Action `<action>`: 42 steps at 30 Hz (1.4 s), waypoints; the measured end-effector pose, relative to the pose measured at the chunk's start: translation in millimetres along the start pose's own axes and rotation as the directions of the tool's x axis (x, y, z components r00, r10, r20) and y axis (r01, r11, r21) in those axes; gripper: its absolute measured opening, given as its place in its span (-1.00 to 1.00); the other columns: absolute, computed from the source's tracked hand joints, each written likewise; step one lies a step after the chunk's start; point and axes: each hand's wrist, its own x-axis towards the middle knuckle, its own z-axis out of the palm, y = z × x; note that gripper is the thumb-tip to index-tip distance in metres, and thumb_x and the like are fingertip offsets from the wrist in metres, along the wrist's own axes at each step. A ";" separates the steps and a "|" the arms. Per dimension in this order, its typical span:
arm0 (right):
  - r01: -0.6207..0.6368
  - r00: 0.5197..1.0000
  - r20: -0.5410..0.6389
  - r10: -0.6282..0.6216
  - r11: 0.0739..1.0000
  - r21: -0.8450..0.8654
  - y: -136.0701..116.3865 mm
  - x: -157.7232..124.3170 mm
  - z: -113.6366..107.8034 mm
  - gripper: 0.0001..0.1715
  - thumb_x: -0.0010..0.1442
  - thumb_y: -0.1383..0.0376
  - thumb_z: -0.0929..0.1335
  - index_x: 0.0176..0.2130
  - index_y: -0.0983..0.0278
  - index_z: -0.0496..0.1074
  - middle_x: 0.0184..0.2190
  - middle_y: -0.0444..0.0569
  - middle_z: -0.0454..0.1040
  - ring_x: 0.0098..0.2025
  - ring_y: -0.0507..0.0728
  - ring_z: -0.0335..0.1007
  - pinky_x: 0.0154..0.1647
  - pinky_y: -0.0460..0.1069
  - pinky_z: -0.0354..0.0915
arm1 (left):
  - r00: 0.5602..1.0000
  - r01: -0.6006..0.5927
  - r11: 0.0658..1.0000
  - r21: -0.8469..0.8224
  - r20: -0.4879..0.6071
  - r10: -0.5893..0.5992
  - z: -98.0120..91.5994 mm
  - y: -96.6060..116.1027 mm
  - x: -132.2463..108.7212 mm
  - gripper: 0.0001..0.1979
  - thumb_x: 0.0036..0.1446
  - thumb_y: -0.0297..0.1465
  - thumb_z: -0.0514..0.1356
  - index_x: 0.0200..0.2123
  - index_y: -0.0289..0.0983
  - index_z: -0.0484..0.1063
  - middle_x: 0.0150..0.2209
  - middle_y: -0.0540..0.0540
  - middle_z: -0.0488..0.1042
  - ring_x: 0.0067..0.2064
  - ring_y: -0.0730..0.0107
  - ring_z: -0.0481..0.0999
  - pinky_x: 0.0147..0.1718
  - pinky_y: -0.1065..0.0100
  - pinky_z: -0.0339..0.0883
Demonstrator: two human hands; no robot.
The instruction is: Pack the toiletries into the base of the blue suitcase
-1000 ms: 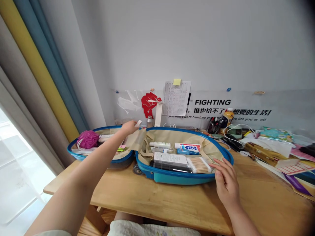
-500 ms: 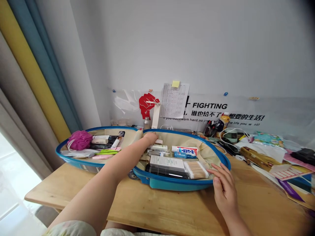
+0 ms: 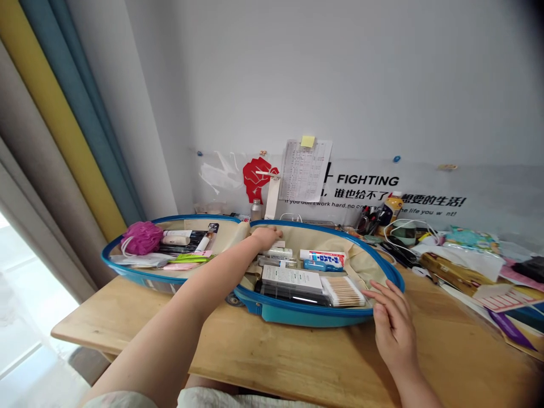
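Observation:
An open blue suitcase (image 3: 297, 314) with beige lining lies on a wooden table (image 3: 276, 351). My left hand (image 3: 267, 235) reaches into the far side of its right half, fingers stretched flat, just above a small white item (image 3: 279, 245) and a small bottle (image 3: 278, 253). Nearby lie a toothpaste box (image 3: 323, 257), a white box (image 3: 292, 277) and a pack of cotton swabs (image 3: 343, 290). My right hand (image 3: 393, 323) rests open on the table, its fingertips at the suitcase's right rim. The left half holds a pink bath pouf (image 3: 141, 237) and tubes (image 3: 182, 241).
The right side of the table is heaped with cables, packets and a yellow bottle (image 3: 391, 205). A poster and a printed sheet (image 3: 305, 170) hang on the wall behind. Curtains (image 3: 63, 141) stand at the left by a bright window.
My left hand moved from the left half's far edge, where it held a small white item, over to the right half's far side. The right hand stayed put.

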 end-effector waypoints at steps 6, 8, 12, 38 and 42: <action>0.002 1.000 -0.008 -0.002 1.000 0.005 -0.4 0.4 0.8 -0.65 0.30 0.17 0.17 -0.23 0.20 0.48 -0.11 0.07 0.50 0.18 0.31 0.24 0.11 0.30 0.21 | 0.995 -0.081 0.997 0.021 0.057 0.079 1.1 2.6 -0.8 -0.65 0.09 -0.55 0.14 -0.07 -0.15 0.47 0.08 -0.12 0.42 0.11 0.19 0.41 0.04 0.28 0.31; -0.010 1.000 -0.010 0.010 1.000 0.010 -0.5 0.4 0.8 -0.65 0.30 0.17 0.17 -0.24 0.21 0.48 -0.11 0.08 0.50 0.18 0.32 0.23 0.12 0.31 0.20 | 0.995 -0.079 0.997 0.014 0.063 0.078 3.0 2.0 -0.9 -0.66 0.09 -0.55 0.15 -0.08 -0.17 0.48 0.06 -0.13 0.44 0.08 0.19 0.43 0.02 0.28 0.32; -0.008 1.000 0.005 0.008 1.000 0.007 0.0 0.7 0.2 -0.65 0.29 0.17 0.17 -0.22 0.21 0.48 -0.10 0.08 0.49 0.19 0.32 0.23 0.12 0.31 0.20 | 0.998 -0.059 0.998 -0.025 0.010 0.059 2.2 3.7 -2.9 -0.69 0.13 -0.49 0.13 -0.07 -0.14 0.48 0.04 -0.09 0.46 0.03 0.25 0.46 0.00 0.33 0.33; -0.018 1.000 -0.007 0.018 0.999 0.029 0.4 -0.3 1.0 -0.66 0.29 0.16 0.19 -0.22 0.20 0.49 -0.09 0.06 0.50 0.19 0.29 0.23 0.14 0.28 0.20 | 0.768 0.631 0.764 0.136 0.032 -0.639 20.0 -190.8 -176.0 -0.69 0.04 -0.37 0.22 -0.09 -0.22 0.48 0.04 -0.33 0.47 0.12 -0.06 0.39 -0.01 0.10 0.29; -0.020 1.000 0.002 0.020 0.999 0.032 0.1 0.3 0.7 -0.66 0.29 0.16 0.18 -0.22 0.20 0.48 -0.09 0.06 0.50 0.20 0.30 0.22 0.14 0.28 0.20 | 0.798 0.600 0.792 0.112 -0.021 -0.602 6.9 -191.4 -172.1 -0.65 0.10 -0.40 0.14 -0.02 -0.28 0.43 0.05 -0.37 0.45 0.10 -0.07 0.41 -0.01 0.09 0.30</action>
